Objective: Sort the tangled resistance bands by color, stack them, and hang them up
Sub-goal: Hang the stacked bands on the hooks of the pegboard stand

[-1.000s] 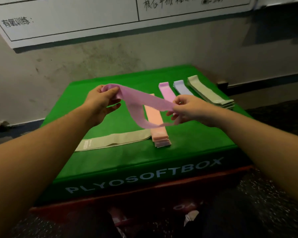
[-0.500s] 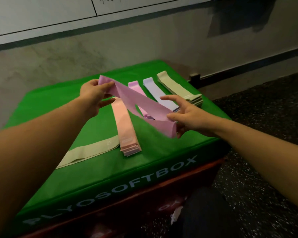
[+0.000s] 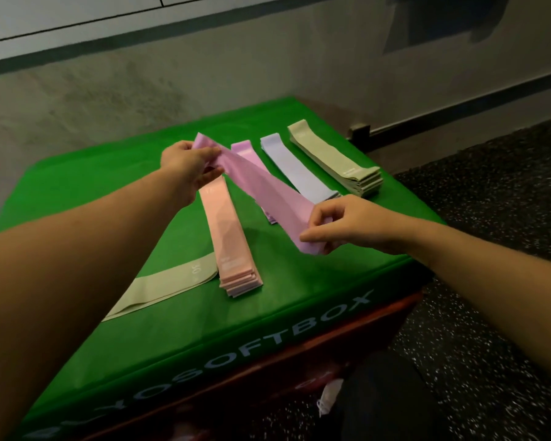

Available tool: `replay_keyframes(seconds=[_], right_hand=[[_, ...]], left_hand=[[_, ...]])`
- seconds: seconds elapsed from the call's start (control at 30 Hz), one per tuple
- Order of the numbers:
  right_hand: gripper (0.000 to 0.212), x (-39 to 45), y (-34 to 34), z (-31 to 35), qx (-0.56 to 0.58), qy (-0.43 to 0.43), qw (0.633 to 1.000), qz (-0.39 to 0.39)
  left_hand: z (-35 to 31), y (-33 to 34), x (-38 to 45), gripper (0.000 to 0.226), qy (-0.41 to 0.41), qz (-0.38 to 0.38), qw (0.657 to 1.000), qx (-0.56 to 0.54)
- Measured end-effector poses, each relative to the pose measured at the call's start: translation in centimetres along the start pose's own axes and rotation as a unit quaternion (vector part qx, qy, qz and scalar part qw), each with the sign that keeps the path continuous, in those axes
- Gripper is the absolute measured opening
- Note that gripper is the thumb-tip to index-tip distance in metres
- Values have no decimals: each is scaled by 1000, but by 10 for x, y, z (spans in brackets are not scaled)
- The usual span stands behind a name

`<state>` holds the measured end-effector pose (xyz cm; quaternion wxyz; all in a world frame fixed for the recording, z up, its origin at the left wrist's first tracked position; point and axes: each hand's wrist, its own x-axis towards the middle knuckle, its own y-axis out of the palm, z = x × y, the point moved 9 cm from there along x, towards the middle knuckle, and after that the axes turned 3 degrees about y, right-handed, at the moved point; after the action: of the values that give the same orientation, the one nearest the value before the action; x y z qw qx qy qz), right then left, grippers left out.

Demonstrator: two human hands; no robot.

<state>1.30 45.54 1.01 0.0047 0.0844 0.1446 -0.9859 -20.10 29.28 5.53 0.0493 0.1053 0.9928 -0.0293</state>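
head view: green plyo box (image 3: 115, 192) carries sorted stacks: sage stack (image 3: 334, 163), lilac stack (image 3: 296, 168), peach stack (image 3: 229, 230). pink band (image 3: 261, 189) hangs taut above them, your left hand (image 3: 185, 165) pinching its far end, right hand (image 3: 350, 226) pinching the near end. you lay it flat, edges squared, on the pink stack (image 3: 244, 149).
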Motion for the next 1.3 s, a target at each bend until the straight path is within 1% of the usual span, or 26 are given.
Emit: replay_keyframes(seconds=[0.07,0.1,0.2,0.27,0.37,0.43,0.47,0.53,0.6,0.67,0.73,0.87,0.9,0.97,1.0,1.07,1.17,1.3], right_hand=[[13,0,-4,6,-42,-42,998,-33],[12,0,-8,8,-62,-55,995,-52],[15,5,-19,7,-95,-80,987,-101],[19,9,-23,4,-89,-80,987,-112],[20,16,-23,0,-54,-77,990,-101],[25,22,-19,-1,-19,-77,994,-78],[27,25,-18,0,-22,-84,993,-77],[32,32,-17,3,-74,-104,988,-83],[43,38,-16,4,-122,-108,983,-82],[51,44,-12,5,-165,-113,977,-75],[48,52,-12,6,-218,-132,963,-85],[22,66,-19,12,-263,-189,935,-144],[17,67,-21,16,-281,-217,920,-169],[14,69,-20,22,-355,-270,868,-216],[15,72,-19,23,-392,-285,845,-225],[18,80,-14,24,-434,-303,823,-206],[23,94,-5,21,-453,-310,822,-155],[21,109,-4,13,-463,-281,829,-139]], left_hand=[[3,-2,4,13,-3,-3,1000,8],[4,-3,6,14,-4,-7,1000,12],[6,-8,16,14,-6,-17,1000,26],[7,-12,24,14,-11,-21,999,30],[8,-13,38,27,-11,-19,999,36],[7,-13,49,30,-2,-23,999,35],[5,-13,53,31,3,-25,999,35],[2,-9,65,27,13,-27,999,28],[-3,-1,75,17,27,-20,999,22],[-8,4,88,16,41,-22,998,29],[-11,8,103,17,57,-27,997,32],[-12,20,130,20,75,-23,995,58],[-11,25,136,23,80,-18,994,69],[-8,33,149,27,89,-19,991,96],[-6,38,156,30,93,-19,989,111],[1,47,169,33,98,-14,987,130],[11,64,182,34,107,0,981,160],[27,76,199,37,117,-3,970,213]])
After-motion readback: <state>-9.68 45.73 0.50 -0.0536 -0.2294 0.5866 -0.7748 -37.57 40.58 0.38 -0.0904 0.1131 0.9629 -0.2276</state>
